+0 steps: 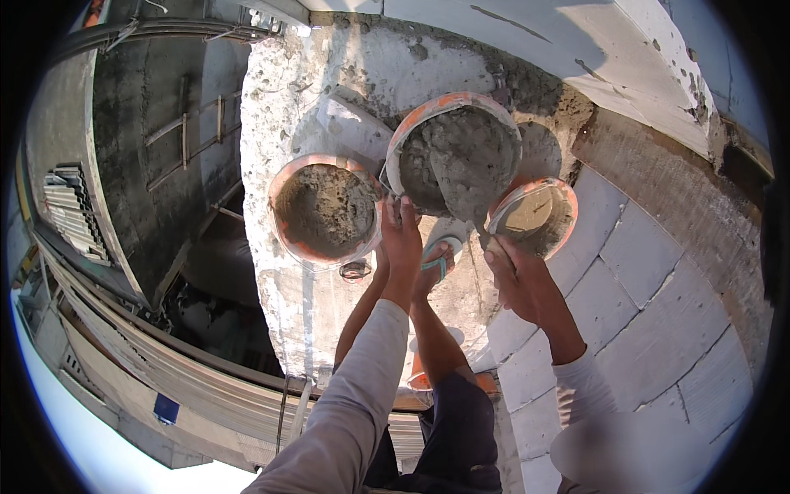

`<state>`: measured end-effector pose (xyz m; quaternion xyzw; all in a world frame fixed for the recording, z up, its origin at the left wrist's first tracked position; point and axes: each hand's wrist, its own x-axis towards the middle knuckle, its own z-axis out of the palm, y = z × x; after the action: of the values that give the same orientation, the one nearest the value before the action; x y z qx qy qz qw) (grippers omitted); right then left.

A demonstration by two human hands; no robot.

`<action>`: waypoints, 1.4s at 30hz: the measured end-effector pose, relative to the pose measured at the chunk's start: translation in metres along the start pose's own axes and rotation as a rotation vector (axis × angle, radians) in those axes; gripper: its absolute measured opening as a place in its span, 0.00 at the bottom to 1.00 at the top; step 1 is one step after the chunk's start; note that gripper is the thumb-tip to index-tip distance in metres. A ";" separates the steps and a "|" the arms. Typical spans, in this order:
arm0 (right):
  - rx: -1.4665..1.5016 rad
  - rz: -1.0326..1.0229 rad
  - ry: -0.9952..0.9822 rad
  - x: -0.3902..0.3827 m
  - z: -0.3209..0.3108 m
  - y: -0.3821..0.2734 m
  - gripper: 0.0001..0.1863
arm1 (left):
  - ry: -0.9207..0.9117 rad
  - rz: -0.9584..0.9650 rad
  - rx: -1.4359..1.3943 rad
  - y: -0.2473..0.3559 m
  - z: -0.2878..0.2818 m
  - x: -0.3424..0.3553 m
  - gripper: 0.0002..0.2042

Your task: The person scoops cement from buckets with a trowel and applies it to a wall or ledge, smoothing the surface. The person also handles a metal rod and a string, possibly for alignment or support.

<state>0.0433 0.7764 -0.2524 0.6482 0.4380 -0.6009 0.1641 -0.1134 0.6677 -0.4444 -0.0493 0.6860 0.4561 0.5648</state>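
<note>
Three buckets stand on the floor slab (276,82) ahead of the person. The left bucket (278,222) and the middle bucket (393,165) both have mortar (473,140) in them; the middle one stands slightly farther off. The right bucket (568,202) stands nearer, to the right of the middle one. The left hand (401,239) is at the middle bucket's near-left rim, beside the left bucket. The right hand (520,284) is around the trowel (480,226), before the right bucket. A sandalled foot (432,272) lies between the hands. Right of everything runs blockwork (650,288); behind the buckets, a wall (576,49).
</note>
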 end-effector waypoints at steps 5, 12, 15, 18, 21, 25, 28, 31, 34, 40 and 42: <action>-0.714 -0.212 0.304 0.075 -0.002 0.039 0.22 | -0.064 -0.037 -0.088 0.012 0.008 0.003 0.17; -0.717 -0.138 0.412 0.036 -0.017 0.068 0.22 | -0.055 -0.008 -0.018 0.005 -0.008 0.006 0.12; -0.481 -0.201 0.283 0.098 0.018 0.086 0.25 | -0.059 -0.038 0.032 0.008 0.000 0.005 0.12; -0.169 -0.276 0.211 0.128 0.048 0.085 0.29 | -0.043 -0.036 -0.001 0.011 0.002 0.001 0.13; 0.183 -0.103 0.040 0.125 0.051 0.085 0.33 | -0.066 -0.009 -0.016 0.009 -0.003 0.006 0.14; 0.258 -0.187 0.047 0.127 0.051 0.127 0.32 | -0.047 -0.065 0.010 0.012 0.000 0.004 0.16; 0.228 -0.256 0.045 0.122 0.042 0.138 0.30 | -0.008 -0.049 -0.062 0.014 0.005 0.001 0.12; 0.219 -0.249 0.038 0.106 0.029 0.125 0.29 | 0.007 -0.034 -0.089 0.017 0.008 0.000 0.10; 0.051 -0.306 0.166 0.092 0.024 0.129 0.29 | -0.026 -0.011 -0.083 0.019 0.014 -0.008 0.12; 0.082 -0.249 0.178 0.057 0.017 0.106 0.28 | -0.076 0.000 0.116 0.018 -0.012 -0.033 0.18; -0.159 -0.338 0.380 0.057 0.031 0.118 0.26 | -0.111 -0.052 0.216 0.042 -0.018 -0.044 0.19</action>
<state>0.1074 0.7081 -0.3489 0.6522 0.6086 -0.4511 0.0265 -0.1347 0.6599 -0.3852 0.0195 0.6973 0.3667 0.6156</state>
